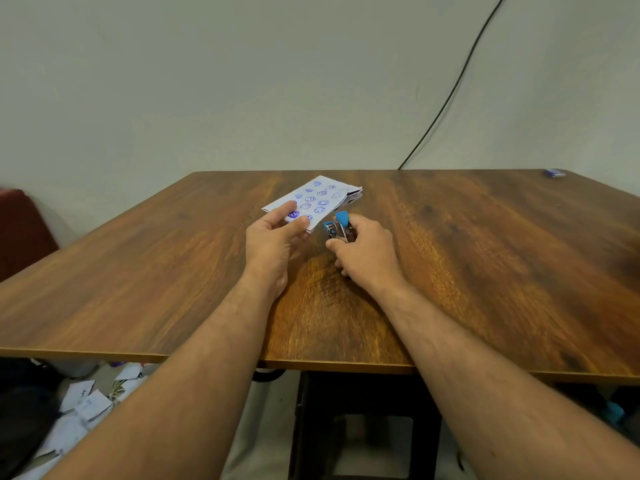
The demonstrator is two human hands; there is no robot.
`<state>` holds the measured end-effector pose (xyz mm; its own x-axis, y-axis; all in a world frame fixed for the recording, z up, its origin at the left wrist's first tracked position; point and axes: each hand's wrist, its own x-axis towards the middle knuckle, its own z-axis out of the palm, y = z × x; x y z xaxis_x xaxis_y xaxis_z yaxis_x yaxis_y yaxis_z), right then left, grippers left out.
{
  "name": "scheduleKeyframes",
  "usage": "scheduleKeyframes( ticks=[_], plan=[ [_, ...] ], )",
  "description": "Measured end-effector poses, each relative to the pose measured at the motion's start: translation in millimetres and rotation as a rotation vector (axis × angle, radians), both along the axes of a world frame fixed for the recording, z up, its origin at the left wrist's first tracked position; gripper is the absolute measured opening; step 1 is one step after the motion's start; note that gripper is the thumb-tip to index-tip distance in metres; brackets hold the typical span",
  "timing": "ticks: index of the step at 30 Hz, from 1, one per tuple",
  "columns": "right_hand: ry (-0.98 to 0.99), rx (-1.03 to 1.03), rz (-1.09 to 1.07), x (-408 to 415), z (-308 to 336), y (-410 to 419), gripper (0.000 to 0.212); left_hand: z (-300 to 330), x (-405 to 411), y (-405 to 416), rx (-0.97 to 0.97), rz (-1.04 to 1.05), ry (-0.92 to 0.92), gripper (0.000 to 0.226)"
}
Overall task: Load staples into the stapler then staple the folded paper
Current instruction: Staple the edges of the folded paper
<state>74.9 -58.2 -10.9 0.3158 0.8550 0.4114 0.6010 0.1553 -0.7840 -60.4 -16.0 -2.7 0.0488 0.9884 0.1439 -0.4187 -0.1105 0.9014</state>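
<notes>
A folded white paper (317,197) stamped with blue smiley marks lies near the middle of the wooden table (485,271). My left hand (273,237) pinches its near corner between thumb and fingers. Just to the right, my right hand (367,254) grips a small blue and metal stapler (337,228), its blue end pointing up beside the paper's near edge. The stapler's lower part is hidden by my fingers.
A small blue box (555,173) sits at the table's far right corner. A black cable (457,84) runs down the wall behind the table. Scattered papers (83,407) lie on the floor at lower left, and a dark stool (367,424) stands under the table.
</notes>
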Motion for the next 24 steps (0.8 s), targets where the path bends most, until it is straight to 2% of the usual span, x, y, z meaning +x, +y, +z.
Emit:
scheduleKeyframes(
  ticks=[3, 5, 8, 10, 12, 17, 24],
  plan=[
    [-0.025, -0.028, 0.02, 2, 1, -1, 0.009, 0, 1, -3, 0.015, -0.041, 0.037, 0.046],
    [0.02, -0.044, 0.054, 2, 2, -4, 0.022, -2, 2, -2, 0.03, -0.048, 0.059, 0.049],
    [0.193, -0.098, 0.084, 5, 4, -4, 0.05, -4, 3, -1, 0.053, -0.058, 0.074, 0.05],
    [0.294, -0.146, 0.089, 4, 6, -4, 0.058, -4, 4, -2, 0.07, -0.06, 0.063, 0.051],
    [0.356, -0.173, 0.088, 3, 8, -5, 0.056, -4, 5, -5, 0.088, -0.049, 0.073, 0.052],
    [0.471, -0.191, 0.18, 7, 8, -6, 0.035, -3, 6, -10, 0.145, -0.033, 0.12, 0.054],
    [0.614, -0.174, 0.298, 12, 8, -5, 0.033, -5, 6, -7, 0.162, -0.079, 0.132, 0.054]
  ],
)
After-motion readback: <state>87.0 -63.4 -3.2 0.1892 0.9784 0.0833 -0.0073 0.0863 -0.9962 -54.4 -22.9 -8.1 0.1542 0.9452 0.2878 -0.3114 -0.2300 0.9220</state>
